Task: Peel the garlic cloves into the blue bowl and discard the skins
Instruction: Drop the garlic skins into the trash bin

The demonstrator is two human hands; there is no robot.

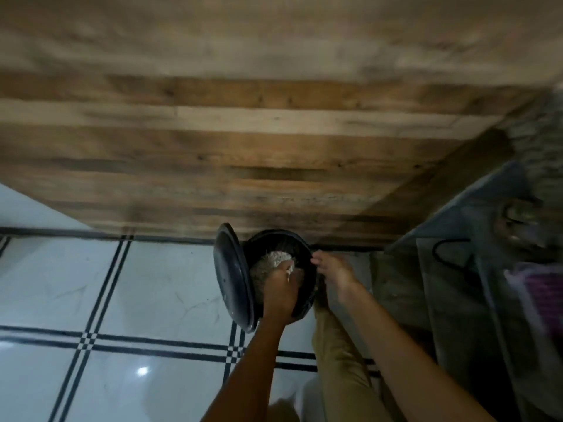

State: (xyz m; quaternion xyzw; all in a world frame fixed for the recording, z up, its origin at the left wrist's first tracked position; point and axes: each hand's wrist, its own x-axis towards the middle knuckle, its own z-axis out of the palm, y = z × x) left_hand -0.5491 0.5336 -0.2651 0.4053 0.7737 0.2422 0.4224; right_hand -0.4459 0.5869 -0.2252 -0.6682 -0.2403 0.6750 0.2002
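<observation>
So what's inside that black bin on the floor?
Pale, papery scraps lie heaped in the bin, and the left hand reaches in over them with white bits at its fingers. The hand and the heap hide the bottom.

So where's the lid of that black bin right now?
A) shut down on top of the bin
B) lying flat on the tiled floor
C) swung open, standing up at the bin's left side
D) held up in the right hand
C: the lid stands on edge at the left of the open bin, with the left hand over the opening.
</observation>
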